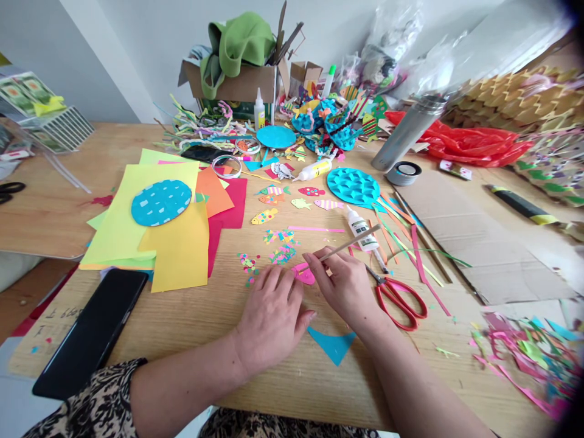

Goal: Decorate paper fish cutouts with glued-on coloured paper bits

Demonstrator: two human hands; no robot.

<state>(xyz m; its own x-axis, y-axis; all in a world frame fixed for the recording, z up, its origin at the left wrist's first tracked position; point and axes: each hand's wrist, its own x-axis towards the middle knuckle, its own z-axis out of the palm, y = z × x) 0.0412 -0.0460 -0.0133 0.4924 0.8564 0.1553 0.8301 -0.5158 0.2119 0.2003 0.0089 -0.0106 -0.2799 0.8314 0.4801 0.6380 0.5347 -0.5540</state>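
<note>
A small pink paper piece lies on the wooden table, between my two hands. My left hand rests flat beside it, fingers over its left edge. In my right hand is a thin wooden stick, pinched between thumb and fingers, its lower end at the pink paper. Just beyond my hands are small confetti dots and paper bits. Farther off lie decorated paper fish, among them a yellow one. A white glue bottle lies right of them.
Red-handled scissors lie right of my right hand, a blue scrap nearer me. Coloured sheets and a black phone are at left. A metal flask and cardboard stand and lie at right.
</note>
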